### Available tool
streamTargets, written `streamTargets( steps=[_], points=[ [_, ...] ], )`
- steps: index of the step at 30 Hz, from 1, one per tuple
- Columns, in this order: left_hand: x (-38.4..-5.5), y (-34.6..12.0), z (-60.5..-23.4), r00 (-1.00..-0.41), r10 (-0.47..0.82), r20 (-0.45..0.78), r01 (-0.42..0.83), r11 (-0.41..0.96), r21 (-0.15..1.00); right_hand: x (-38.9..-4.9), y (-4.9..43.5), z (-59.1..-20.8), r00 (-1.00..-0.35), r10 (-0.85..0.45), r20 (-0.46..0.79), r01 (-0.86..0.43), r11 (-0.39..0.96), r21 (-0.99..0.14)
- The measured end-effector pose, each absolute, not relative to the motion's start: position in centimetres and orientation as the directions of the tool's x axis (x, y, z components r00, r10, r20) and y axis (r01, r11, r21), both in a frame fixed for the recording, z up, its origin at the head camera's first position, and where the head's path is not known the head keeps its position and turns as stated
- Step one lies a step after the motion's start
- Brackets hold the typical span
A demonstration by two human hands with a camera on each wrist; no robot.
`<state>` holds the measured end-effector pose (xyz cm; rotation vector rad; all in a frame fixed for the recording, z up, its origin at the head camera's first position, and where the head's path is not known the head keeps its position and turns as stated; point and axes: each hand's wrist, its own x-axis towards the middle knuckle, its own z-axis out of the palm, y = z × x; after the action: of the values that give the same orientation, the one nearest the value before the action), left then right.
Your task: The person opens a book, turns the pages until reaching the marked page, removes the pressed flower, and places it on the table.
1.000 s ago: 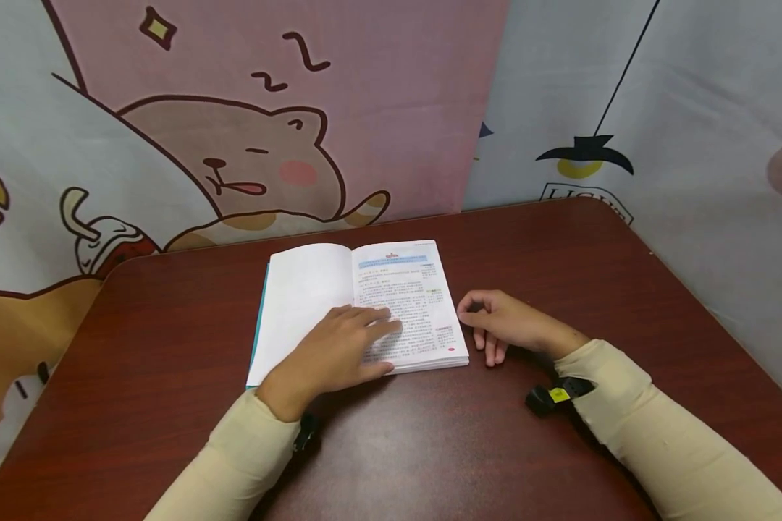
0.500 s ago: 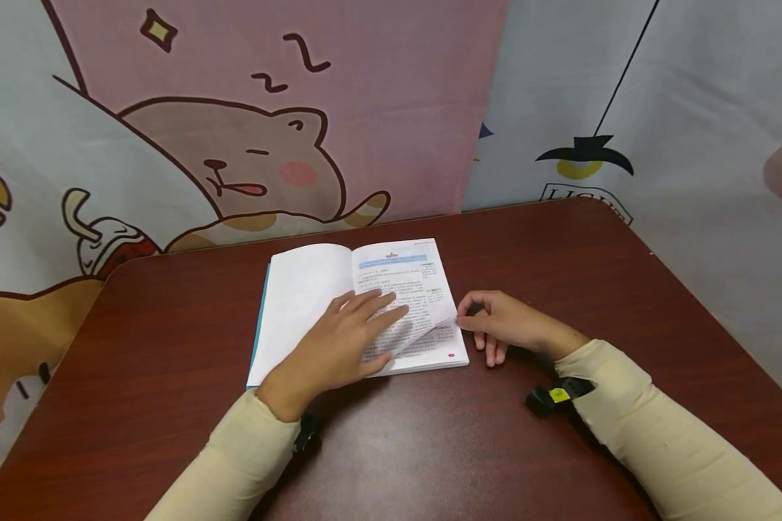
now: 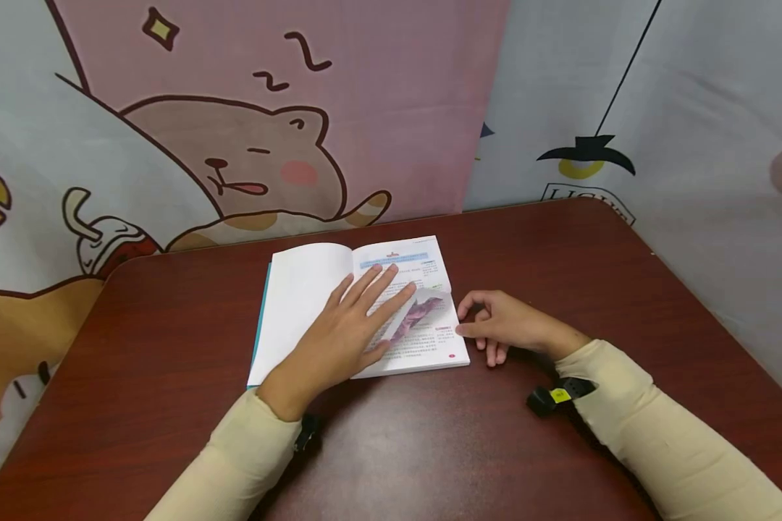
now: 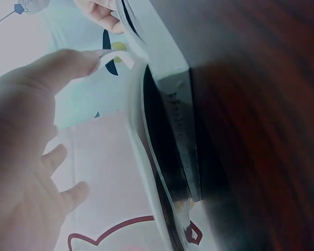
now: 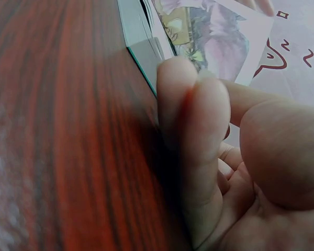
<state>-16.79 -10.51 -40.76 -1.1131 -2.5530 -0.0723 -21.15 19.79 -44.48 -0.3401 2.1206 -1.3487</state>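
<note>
An open book (image 3: 303, 311) with a teal cover edge lies on the table, its left page blank white and its right page printed. A lifted page (image 3: 420, 315) curls up from the right half, showing a pink picture on its underside. My left hand (image 3: 348, 329) is spread over the middle of the book, fingers straight, beside the curled page. In the left wrist view its thumb (image 4: 76, 65) reaches a curved white page edge. My right hand (image 3: 502, 322) rests at the book's right edge with fingers loosely bent, thumb tip right at the pages. The picture page (image 5: 220, 42) shows beyond its fingers.
The dark red-brown wooden table (image 3: 391, 449) carries the book near its middle. A cloth backdrop (image 3: 397, 108) with cartoon animals hangs behind the far table edge. Each wrist wears a black strap device, with a yellow label on the right one (image 3: 550, 398).
The right page's lower corner has lifted and curled leftward, exposing the pink picture. My left hand has moved slightly up with fingers spreading. My right hand stays in place, its thumb shifting slightly down.
</note>
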Motion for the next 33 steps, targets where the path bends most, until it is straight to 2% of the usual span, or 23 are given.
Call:
streamTargets(
  steps=[11, 18, 33],
  points=[
    [-16.88, -10.44, -40.77, -0.626, 0.702, 0.340, 0.714, 0.691, -0.114, -21.11, 19.84, -44.41, -0.790, -0.504, -0.349, 0.097, 0.460, -0.883],
    [-16.86, -10.39, -40.54, -0.622, 0.726, 0.293, 0.726, 0.675, -0.130, -21.15, 19.89, -44.17, -0.789, -0.505, -0.349, 0.098, 0.458, -0.883],
    [-16.85, -10.57, -40.70, -0.636, 0.730, 0.251, 0.743, 0.667, -0.058, -21.18, 19.96, -44.26, -0.785, -0.515, -0.345, 0.099, 0.445, -0.890]
  ],
)
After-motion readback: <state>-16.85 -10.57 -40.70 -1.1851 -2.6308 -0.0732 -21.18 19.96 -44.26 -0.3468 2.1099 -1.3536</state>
